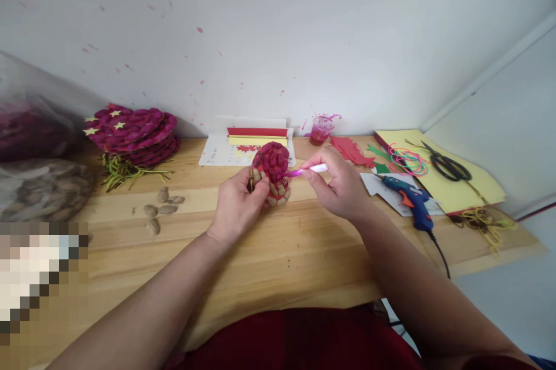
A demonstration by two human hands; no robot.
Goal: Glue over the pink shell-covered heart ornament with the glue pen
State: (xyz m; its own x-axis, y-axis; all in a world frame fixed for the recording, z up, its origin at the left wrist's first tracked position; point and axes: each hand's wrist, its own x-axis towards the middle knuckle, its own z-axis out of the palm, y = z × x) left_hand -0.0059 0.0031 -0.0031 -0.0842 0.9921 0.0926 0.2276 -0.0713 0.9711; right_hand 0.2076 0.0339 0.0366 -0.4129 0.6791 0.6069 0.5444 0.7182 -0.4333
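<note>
My left hand (237, 202) grips a small craft piece of peanut shells on a red base (273, 160), holding it above the wooden table. Its upper shells are painted magenta; those lower down are still plain tan. From the right, a white-handled paintbrush (319, 168) with magenta bristles touches or nearly touches its side. The fingers of my right hand (341, 190) are closed around that brush. Behind it, a clear cup (320, 131) with magenta paint stands near the wall.
Finished-looking magenta bunches with yellow stars (134, 132) lie left, near bagged peanuts (43, 190). Loose peanuts (152, 225) sit before them. To the right are a blue glue gun (412, 202), black scissors (447, 166), red paper cutouts (351, 151) and yellow sheets (473, 185).
</note>
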